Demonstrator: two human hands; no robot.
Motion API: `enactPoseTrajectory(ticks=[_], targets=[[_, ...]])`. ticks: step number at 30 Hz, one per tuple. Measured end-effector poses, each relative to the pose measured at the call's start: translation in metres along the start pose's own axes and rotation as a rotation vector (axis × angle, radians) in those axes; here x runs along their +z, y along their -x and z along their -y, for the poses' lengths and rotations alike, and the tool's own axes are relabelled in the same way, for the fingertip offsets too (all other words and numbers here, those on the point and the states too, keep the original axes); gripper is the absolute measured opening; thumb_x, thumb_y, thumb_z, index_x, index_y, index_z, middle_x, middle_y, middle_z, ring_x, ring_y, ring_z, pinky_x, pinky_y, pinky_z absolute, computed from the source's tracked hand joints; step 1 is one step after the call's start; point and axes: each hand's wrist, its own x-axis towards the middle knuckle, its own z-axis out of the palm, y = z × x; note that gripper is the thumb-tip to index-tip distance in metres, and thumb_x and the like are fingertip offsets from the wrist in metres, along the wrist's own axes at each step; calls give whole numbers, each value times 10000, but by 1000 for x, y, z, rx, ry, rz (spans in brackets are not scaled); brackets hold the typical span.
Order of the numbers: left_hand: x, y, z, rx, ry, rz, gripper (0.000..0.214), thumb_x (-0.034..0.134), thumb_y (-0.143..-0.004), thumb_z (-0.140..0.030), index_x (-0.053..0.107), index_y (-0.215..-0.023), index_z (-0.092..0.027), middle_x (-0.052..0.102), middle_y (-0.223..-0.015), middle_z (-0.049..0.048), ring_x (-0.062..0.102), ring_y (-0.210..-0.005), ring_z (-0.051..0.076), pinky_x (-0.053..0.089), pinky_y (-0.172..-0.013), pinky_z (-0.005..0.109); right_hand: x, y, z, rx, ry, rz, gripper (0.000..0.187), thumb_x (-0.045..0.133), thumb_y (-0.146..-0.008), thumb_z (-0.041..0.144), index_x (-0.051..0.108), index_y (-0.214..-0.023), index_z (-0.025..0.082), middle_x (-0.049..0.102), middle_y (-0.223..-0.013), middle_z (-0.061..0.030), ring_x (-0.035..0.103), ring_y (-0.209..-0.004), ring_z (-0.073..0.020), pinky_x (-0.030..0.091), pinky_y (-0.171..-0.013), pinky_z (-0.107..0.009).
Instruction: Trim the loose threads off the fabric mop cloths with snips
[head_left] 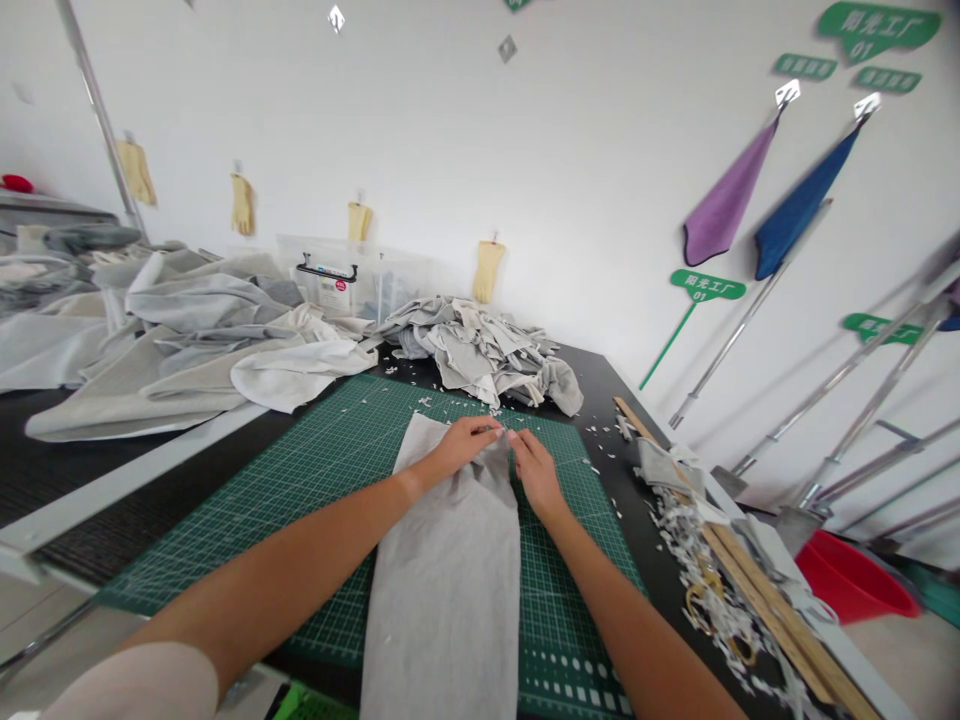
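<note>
A long piece of light grey fabric [446, 590] lies lengthwise over the green cutting mat [315, 480], its near end running past the table's front edge. At its far right corner, my left hand [471, 442] pinches the cloth from the left. My right hand [531, 462] closes on the same corner from the right, fingertips almost meeting the left ones. Creases run through the fabric below both hands. Whatever small detail sits between the fingertips is too small to make out.
Behind the mat rises a heap of grey fabric scraps [480, 345]. Larger cloths [195, 320] pile up on the left, before a clear plastic box [330, 275]. Wooden strips [780, 600], shreds and scissors [701, 605] lie along the right edge, near a red basin [855, 580].
</note>
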Motion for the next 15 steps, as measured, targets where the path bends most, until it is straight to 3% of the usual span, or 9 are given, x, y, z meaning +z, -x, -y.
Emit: enactPoseTrajectory(ticks=[6, 15], targets=[[0, -1, 5, 21, -38, 4, 320, 561, -902, -435, 729, -913, -163, 696, -827, 37, 612, -745, 154, 501, -715, 252, 2, 3, 6, -83, 104, -33, 411, 403, -988, 551, 452, -746, 223, 447, -685, 44, 453, -679, -147, 336, -639, -247], [1, -4, 17, 57, -67, 13, 287, 559, -892, -406, 735, -914, -179, 720, -877, 40, 640, -823, 173, 518, -806, 278, 1, 7, 8, -104, 201, -5, 370, 384, -1006, 522, 469, -786, 236, 493, -701, 48, 509, -686, -155, 311, -647, -249]])
